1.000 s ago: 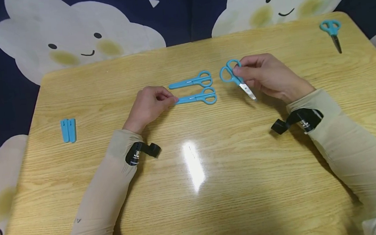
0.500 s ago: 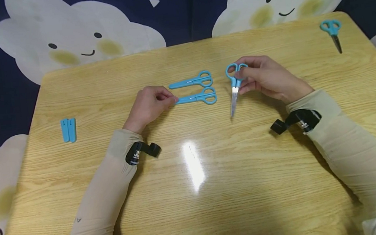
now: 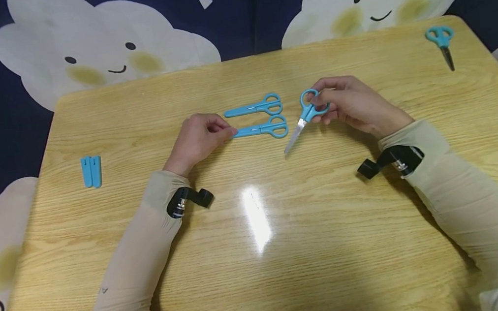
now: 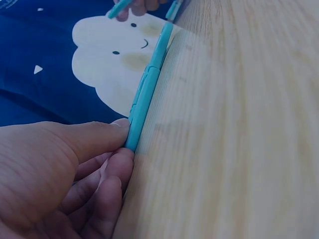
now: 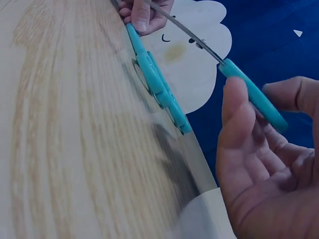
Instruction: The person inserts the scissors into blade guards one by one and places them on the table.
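My left hand [image 3: 198, 139] pinches the tip of the blade cover on a pair of blue sheathed scissors [image 3: 269, 127] between thumb and fingers. The left wrist view shows these scissors [image 4: 144, 102] lying along the tabletop. Just behind them lies a second sheathed pair [image 3: 255, 108], parallel, handles to the right. My right hand [image 3: 351, 99] pinches the handle of a third, uncovered pair of blue scissors [image 3: 307, 113], raised over the table. Its bare metal blades are together and slant down to the left. In the right wrist view, thumb and fingers grip that blue handle [image 5: 254, 94].
Two blue blade covers [image 3: 92, 171] lie side by side at the left of the wooden table [image 3: 286, 271]. Another pair of bare-bladed scissors [image 3: 442, 42] lies near the far right corner. A cloud-patterned dark cloth [image 3: 246, 17] hangs behind the table.
The scissors in my right hand have turned, so the blades swing from pointing down right to pointing down left. My left hand keeps its pinch on the sheathed scissors.
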`<state>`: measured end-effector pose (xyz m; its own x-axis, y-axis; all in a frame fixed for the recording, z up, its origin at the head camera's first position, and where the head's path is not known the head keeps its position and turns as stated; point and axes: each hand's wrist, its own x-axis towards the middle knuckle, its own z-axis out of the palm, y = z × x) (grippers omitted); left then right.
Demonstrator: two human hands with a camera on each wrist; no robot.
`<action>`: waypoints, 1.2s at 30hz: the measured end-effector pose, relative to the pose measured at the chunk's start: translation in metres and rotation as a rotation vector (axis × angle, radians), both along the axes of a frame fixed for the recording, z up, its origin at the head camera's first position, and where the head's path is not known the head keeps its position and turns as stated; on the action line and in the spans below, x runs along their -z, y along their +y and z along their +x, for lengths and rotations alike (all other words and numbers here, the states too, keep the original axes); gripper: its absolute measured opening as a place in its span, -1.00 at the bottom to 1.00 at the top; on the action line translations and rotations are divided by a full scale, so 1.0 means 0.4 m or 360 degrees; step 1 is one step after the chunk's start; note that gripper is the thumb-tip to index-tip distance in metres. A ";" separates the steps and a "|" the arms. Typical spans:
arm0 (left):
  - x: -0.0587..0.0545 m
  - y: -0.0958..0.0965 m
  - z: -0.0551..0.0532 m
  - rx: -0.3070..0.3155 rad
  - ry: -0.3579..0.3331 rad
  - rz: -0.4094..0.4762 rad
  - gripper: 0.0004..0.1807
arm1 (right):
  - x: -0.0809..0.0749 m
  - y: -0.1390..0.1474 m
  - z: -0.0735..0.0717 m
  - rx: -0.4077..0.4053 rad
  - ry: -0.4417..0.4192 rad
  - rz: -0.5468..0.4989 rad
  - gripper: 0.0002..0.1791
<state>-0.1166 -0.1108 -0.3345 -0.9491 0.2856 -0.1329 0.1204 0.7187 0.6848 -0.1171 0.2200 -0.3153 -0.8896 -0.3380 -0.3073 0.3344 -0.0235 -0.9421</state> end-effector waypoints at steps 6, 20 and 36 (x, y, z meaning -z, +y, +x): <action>0.001 -0.001 0.000 -0.0008 -0.0004 0.0006 -0.81 | 0.009 -0.001 -0.001 -0.0022 -0.0046 -0.0054 -0.86; 0.002 0.000 0.000 -0.0008 -0.0008 -0.0007 -0.82 | 0.042 0.000 -0.003 -0.0108 -0.0061 -0.0285 -0.77; -0.002 -0.014 0.008 0.0001 -0.0025 -0.0008 -0.81 | 0.076 -0.022 0.014 -0.0188 0.0005 -0.0648 -0.78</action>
<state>-0.1134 -0.1163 -0.3337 -0.9467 0.2854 -0.1491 0.1100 0.7219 0.6832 -0.1116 0.2111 -0.3458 -0.8383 -0.5307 -0.1248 0.3539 -0.3556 -0.8650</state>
